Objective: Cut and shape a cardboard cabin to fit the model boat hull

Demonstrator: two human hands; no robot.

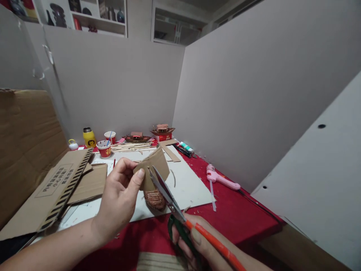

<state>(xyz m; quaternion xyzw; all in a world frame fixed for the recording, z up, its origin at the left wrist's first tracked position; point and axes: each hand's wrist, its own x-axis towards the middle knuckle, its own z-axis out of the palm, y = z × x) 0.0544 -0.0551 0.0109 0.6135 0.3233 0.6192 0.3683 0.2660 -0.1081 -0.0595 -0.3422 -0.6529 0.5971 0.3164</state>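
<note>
My left hand (121, 188) pinches a small piece of brown cardboard (158, 165) between thumb and fingers, holding it above the table. In my right hand (194, 237) is a pair of scissors (172, 199) with one dark green and one orange-red handle. The scissor blades are parted, and their tips lie close to the cardboard's face; whether they touch it I cannot tell. Below the cardboard, a brown ridged model piece (155, 199) sits on the white board (191, 192), partly hidden by the cardboard and the blades.
Large cardboard sheets (56, 188) lie on the left. A pink glue gun (222, 180) rests on the red cloth (239, 218) at right. Paper cups (104, 150), a yellow bottle (89, 138), thin sticks (126, 146) and two model boats (137, 137) stand along the back, before grey partitions (121, 82).
</note>
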